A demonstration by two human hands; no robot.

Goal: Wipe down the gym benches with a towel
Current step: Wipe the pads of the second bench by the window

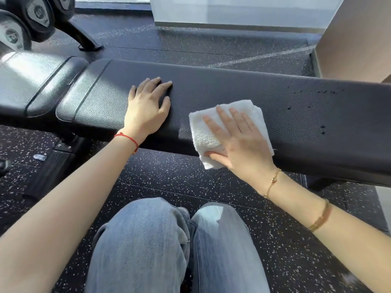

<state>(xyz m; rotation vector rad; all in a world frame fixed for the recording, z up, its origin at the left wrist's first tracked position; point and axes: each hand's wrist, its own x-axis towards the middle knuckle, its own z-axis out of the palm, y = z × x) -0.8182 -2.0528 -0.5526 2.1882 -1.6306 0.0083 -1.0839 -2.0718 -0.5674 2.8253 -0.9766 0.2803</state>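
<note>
No container in sight, nothing held inside anything.

Long black padded bench running left to right across the middle of the view, pebbled vinyl, small nicks and pits in the surface toward its right end. Second black pad just beside its left end, separated by a narrow gap, catching bright glare.

Folded white towel lying flat on the bench top, near edge draped a little over the front lip of the pad. Right hand laid on top of the towel, fingers straight and slightly spread, palm pressing down, thumb along the towel's near edge; not curled round the cloth. Thin gold chain bracelet at that wrist, wider gold band further up the forearm.

Left hand flat on bare vinyl, just to the left of the towel and not touching it, fingers extended and fanned, pointing toward the far edge. Red string bracelet round that wrist.

Towel thus under the right palm, a short gap of black pad between it and the left hand.

Below, two knees in light blue jeans, close to the bench front. Black rubber floor flecked with white all around. Dark dumbbell heads at top left, a black rack leg beneath them. Pale wall base at top centre, tan panel at top right.
</note>
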